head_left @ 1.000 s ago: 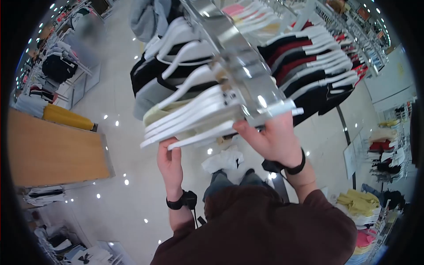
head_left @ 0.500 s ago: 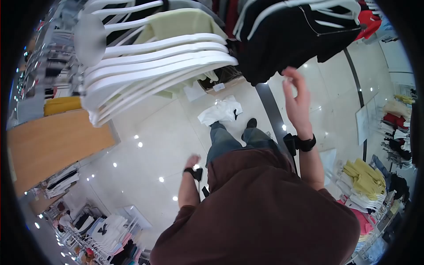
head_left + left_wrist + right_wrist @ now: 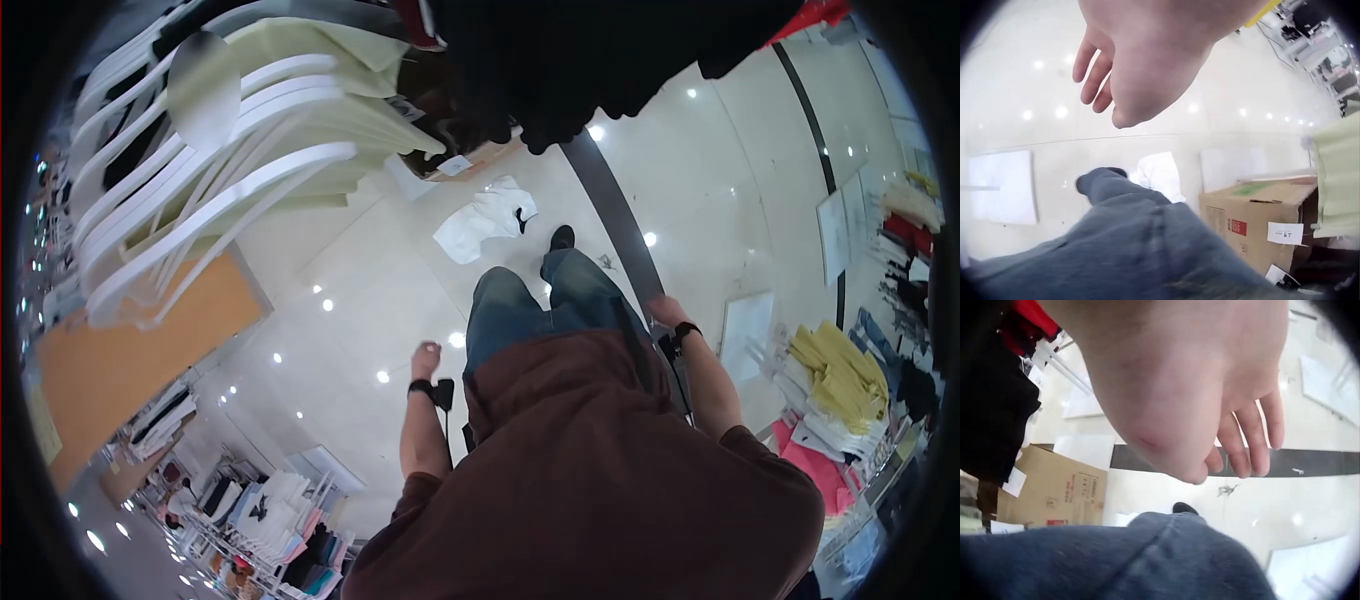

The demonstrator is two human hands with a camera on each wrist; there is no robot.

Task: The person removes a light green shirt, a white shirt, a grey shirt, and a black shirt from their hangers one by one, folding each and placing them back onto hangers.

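Note:
My left hand point(image 3: 427, 358) hangs low beside my left hip with nothing in it. In the left wrist view the same hand point(image 3: 1147, 69) has its fingers loose and slightly bent. At my right side the right hand point(image 3: 667, 312) hangs too, and the right wrist view shows its fingers loosely extended around no object. Pale green garments point(image 3: 345, 130) on white hangers point(image 3: 230, 200) hang at upper left, away from both hands. On the floor ahead of my feet lies a crumpled white garment point(image 3: 485, 222) with a small black mark.
A cardboard box point(image 3: 1247, 212) stands on the floor below the rack, near the white garment. Black clothes point(image 3: 600, 60) hang ahead. A wooden panel point(image 3: 150, 350) is at left, and another clothes rack with yellow garments point(image 3: 835, 375) stands at right.
Both hands have come off the hangers and dropped to my sides, the right one last. The pale green garments on the rack now appear farther left in view.

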